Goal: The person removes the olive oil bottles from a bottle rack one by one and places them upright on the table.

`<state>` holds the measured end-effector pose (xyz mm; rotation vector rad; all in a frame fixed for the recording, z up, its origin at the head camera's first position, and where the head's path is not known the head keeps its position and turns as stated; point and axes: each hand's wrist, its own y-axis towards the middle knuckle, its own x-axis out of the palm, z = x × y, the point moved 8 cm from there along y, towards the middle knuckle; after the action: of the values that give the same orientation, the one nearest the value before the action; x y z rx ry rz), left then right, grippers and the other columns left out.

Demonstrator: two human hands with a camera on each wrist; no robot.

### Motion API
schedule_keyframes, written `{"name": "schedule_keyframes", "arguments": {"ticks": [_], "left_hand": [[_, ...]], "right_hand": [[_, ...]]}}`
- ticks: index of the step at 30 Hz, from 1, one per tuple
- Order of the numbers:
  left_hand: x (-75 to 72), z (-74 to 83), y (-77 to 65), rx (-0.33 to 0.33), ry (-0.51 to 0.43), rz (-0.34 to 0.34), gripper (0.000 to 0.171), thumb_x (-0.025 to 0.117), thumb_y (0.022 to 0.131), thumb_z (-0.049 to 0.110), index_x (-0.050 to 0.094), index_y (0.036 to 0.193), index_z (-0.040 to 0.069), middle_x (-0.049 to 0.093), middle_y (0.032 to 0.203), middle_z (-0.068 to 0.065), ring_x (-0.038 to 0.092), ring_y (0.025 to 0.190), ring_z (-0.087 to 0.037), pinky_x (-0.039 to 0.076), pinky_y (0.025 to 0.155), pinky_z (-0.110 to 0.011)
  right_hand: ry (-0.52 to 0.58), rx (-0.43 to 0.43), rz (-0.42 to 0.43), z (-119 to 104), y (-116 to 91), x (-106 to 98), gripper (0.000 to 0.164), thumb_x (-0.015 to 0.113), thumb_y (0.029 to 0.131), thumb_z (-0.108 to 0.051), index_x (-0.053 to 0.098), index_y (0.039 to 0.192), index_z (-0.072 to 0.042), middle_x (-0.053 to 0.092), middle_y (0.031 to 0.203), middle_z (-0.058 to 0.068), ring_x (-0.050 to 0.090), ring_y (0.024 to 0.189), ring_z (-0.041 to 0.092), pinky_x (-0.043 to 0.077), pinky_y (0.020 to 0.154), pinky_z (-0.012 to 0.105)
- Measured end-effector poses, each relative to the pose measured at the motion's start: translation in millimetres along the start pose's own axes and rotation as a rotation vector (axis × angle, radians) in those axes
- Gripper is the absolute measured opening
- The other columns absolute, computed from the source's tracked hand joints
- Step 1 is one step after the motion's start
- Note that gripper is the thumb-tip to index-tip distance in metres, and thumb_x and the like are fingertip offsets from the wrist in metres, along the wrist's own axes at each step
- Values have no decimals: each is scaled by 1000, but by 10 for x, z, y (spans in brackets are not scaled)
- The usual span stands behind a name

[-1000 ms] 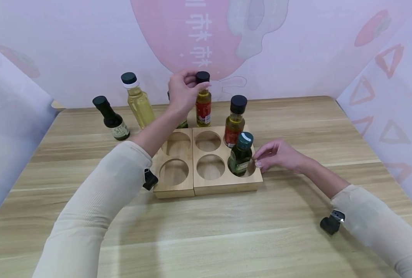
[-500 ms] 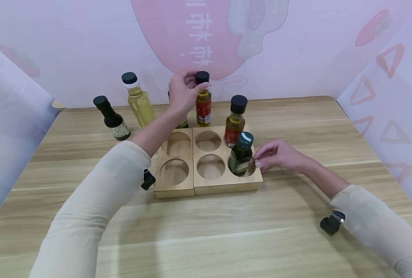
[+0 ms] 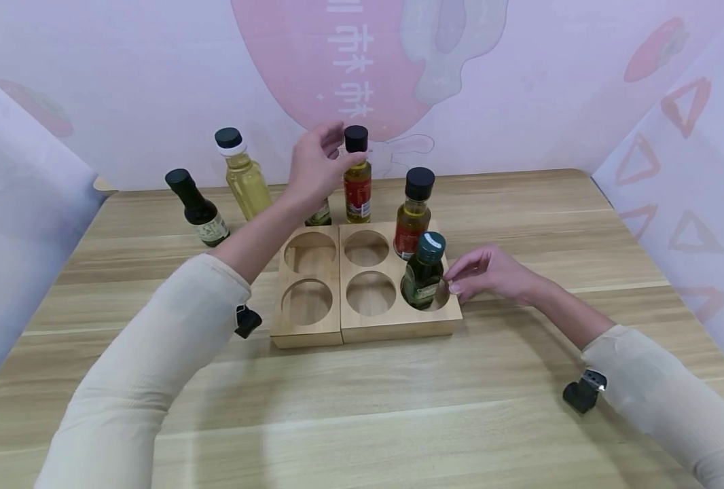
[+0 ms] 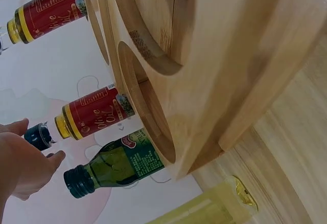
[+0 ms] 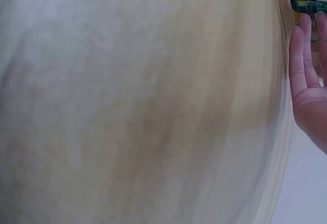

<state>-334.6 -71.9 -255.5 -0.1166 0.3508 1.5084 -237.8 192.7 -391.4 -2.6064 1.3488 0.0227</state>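
Observation:
My left hand (image 3: 316, 163) is at the black cap of a red-labelled olive oil bottle (image 3: 358, 197), its fingers loosened and spread around the cap. That bottle stands upright behind the wooden bottle rack (image 3: 399, 331). Beside it a green bottle (image 4: 117, 160) is partly hidden by my left hand in the head view. My right hand (image 3: 490, 275) rests at the rack's right end, fingertips by the front right hole and next to a dark green bottle (image 3: 422, 278) standing in it. Another red-labelled olive oil bottle (image 3: 409, 227) stands in the back right hole.
A narrower wooden block (image 3: 305, 337) with two round holes adjoins the rack's left side. Left of it stand a clear bottle of pale yellow oil (image 3: 248, 190) and a small dark bottle (image 3: 206, 221). A printed backdrop (image 3: 521, 102) rises behind the table.
My left hand has loosened its fingers from the black cap and drawn slightly left, showing more of the green bottle's label. The right hand and the bottles keep their places.

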Motion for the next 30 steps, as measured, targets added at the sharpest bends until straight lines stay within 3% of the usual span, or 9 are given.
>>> {"name": "schedule_keyframes", "arguments": {"ticks": [6, 14, 19, 24, 30], "left_hand": [[-165, 54, -148, 85, -27, 44, 50, 73, 96, 4, 57, 143, 0, 60, 146, -12, 57, 136, -18, 46, 110, -20], [-367, 48, -381, 174, 16, 87, 25, 73, 96, 3, 71, 120, -5, 72, 118, -18, 68, 107, -17, 56, 98, -26], [-393, -27, -515, 199, 68, -3, 22, 73, 95, 0, 71, 116, -8, 73, 112, -21, 67, 94, -10, 57, 88, -21], [-387, -174, -621, 159, 161, -135, 24, 76, 94, 3, 72, 116, -7, 73, 114, -22, 67, 96, -17, 56, 86, -19], [-436, -375, -689, 158, 226, -234, 29, 77, 93, 4, 72, 120, -5, 72, 121, -23, 66, 114, -34, 55, 102, -40]], "right_hand": [[-6, 4, 0, 3, -3, -12, 15, 73, 88, 9, 77, 102, 3, 77, 100, 7, 75, 82, 19, 66, 75, 38], [-10, 9, 1, -4, -15, -29, 16, 73, 89, 9, 78, 101, 1, 77, 100, 5, 75, 82, 19, 66, 76, 38], [-6, 4, -4, -8, -17, -23, 19, 72, 90, 9, 80, 99, -5, 77, 99, 3, 75, 82, 19, 66, 75, 37], [-3, 7, -4, -5, -15, -22, 19, 72, 90, 9, 80, 99, -6, 77, 98, 3, 75, 81, 19, 66, 75, 37], [-6, 11, -1, -2, -13, -23, 18, 72, 89, 9, 79, 100, -4, 76, 98, 3, 75, 80, 20, 66, 76, 38]]}}
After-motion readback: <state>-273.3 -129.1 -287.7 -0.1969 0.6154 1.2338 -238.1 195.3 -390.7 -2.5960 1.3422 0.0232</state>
